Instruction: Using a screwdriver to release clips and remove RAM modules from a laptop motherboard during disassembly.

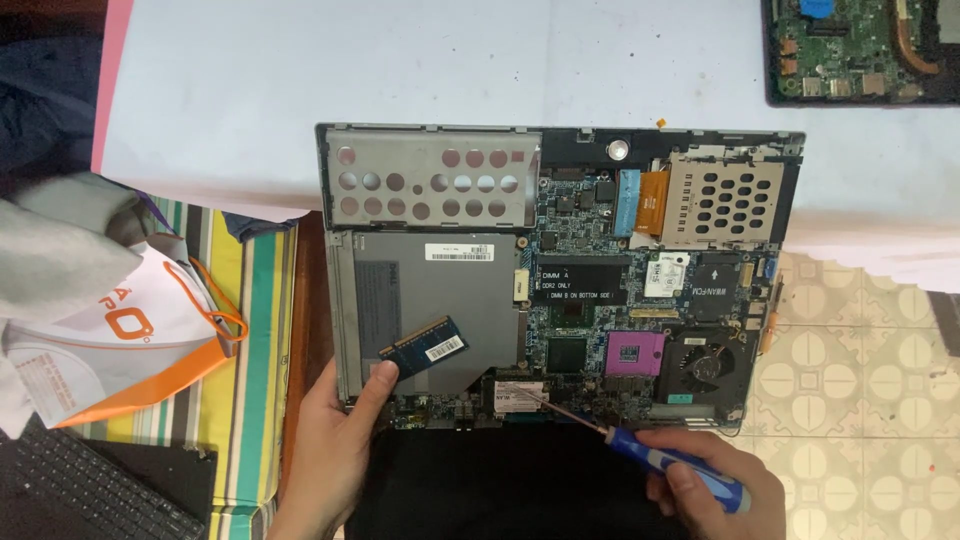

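An opened laptop base lies on the pale table with its green circuit board exposed. My left hand grips the base's near left corner, thumb on the grey metal drive cover. A small blue memory module rests on that cover just above my thumb. My right hand holds a blue-and-white-handled screwdriver. Its thin shaft points left, the tip at a small white-labelled card on the board's near edge.
A cooling fan and purple processor socket sit at the board's right. A second opened device lies at the far right corner. An orange-and-white bag and a black keyboard are at the left, on striped cloth.
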